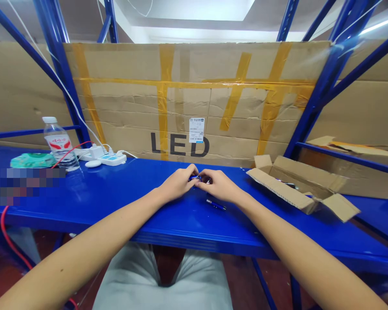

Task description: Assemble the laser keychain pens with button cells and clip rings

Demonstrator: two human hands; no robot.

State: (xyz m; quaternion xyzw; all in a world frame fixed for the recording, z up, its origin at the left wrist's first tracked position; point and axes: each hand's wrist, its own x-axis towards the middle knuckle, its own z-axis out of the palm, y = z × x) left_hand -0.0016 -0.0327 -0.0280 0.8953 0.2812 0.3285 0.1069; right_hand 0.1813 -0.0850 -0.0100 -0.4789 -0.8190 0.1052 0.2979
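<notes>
The work looks midway; left hand (180, 181) and right hand (219, 185) pinch a small blue object (195, 178) between their fingertips over the table (116, 189); a loose pen-shaped piece (216, 204), seemingly left to handle, lies near the right wrist.

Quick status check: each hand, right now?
Left hand: closed, holding a small, shiny blue object, its shape mostly hidden.
Right hand: closed, holding the same object from the other side.
</notes>
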